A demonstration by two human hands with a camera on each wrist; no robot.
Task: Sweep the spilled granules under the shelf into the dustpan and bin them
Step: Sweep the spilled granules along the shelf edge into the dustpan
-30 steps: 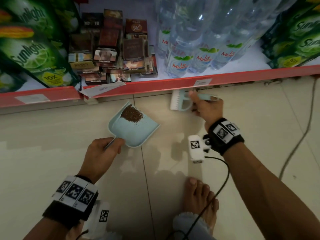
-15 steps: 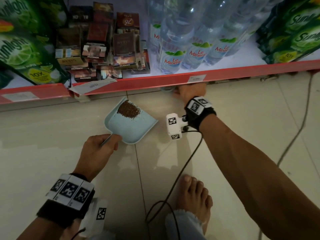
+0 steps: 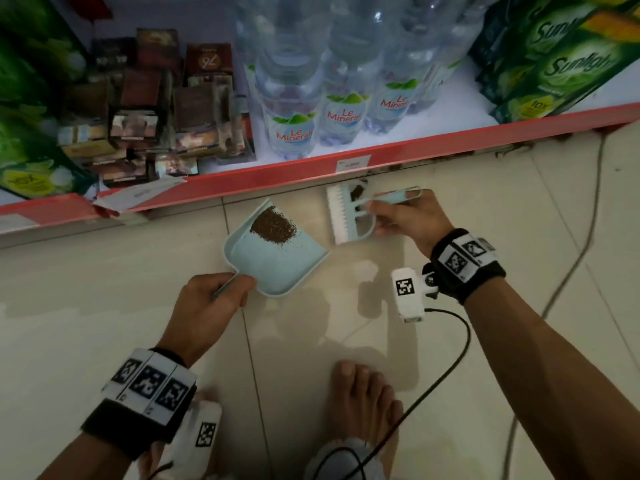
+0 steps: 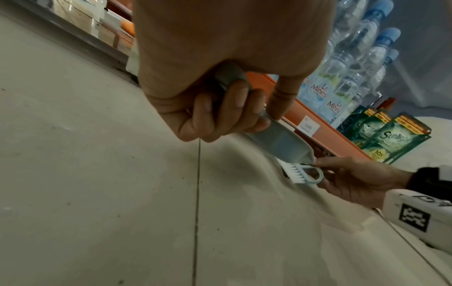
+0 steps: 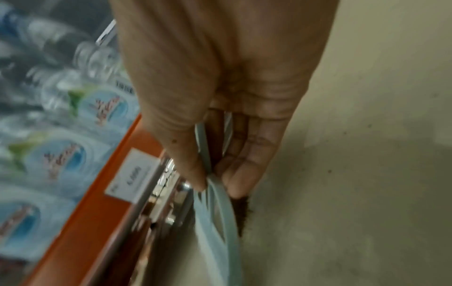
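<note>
Left hand (image 3: 204, 306) gripped pale-blue plastic dustpan (image 3: 277, 265) w/ brown granules (image 3: 273, 226) heaped inside; right hand (image 3: 412, 220) pinched white-bristled brush (image 3: 349, 216) beside it, nr red shelf edge (image 3: 450, 147).

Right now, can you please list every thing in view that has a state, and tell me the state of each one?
Light blue plastic dustpan: on the floor tiles, holding a brown granule heap.
Light blue hand brush with white bristles: out beside the red shelf edge, a few granules by it.
Left hand: grips the dustpan handle.
Right hand: pinches the brush handle.
Clear plastic water bottles: upright on the shelf.
</note>
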